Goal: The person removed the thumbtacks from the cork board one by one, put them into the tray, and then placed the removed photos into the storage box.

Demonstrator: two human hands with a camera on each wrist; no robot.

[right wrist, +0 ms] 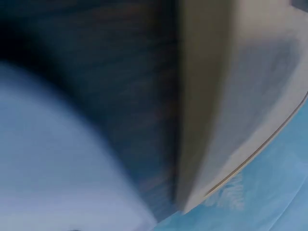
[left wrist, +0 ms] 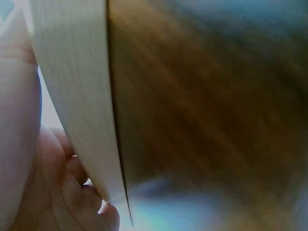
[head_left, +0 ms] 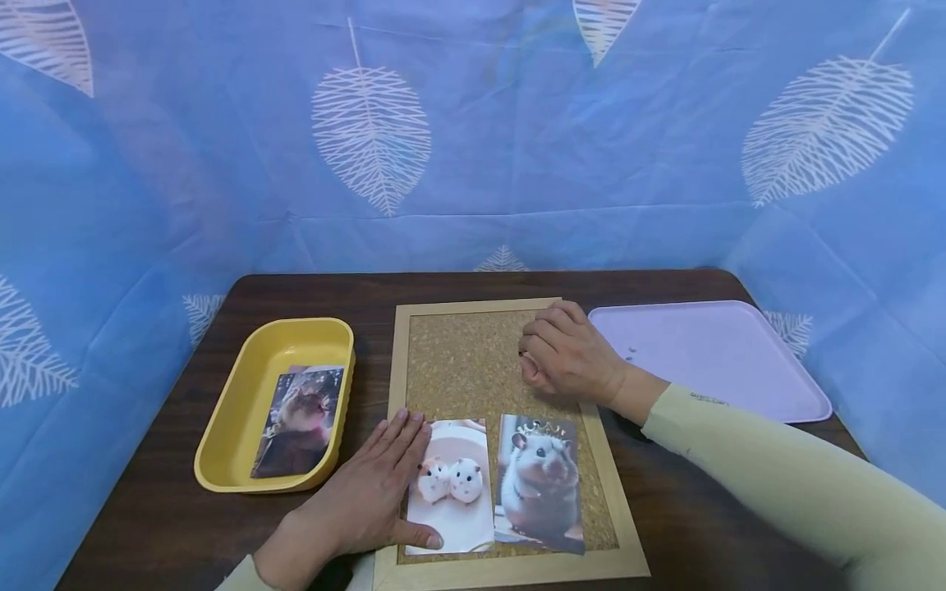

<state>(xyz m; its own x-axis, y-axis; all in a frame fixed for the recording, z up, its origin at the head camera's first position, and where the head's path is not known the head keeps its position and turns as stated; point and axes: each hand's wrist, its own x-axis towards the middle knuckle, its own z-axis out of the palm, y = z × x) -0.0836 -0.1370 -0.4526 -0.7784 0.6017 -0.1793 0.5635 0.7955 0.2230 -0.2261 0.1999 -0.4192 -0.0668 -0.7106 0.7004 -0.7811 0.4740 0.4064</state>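
Observation:
A cork board in a pale wooden frame lies on the table. On its lower half are a photo of two white hamsters and, to its right, a photo of a crowned hamster. My left hand rests with straight fingers on the hamster-pair photo's left edge and the frame; the left wrist view shows that hand beside the wooden frame edge. Over the board's upper right, my right hand has curled fingers, with a small dark thing at the fingertips, too small to identify.
Left of the board stands a yellow tray holding a dark photo. A lavender tray lies at the right, partly behind the right forearm, with tiny dark pieces on it. Blue leaf-patterned cloth hangs around the table.

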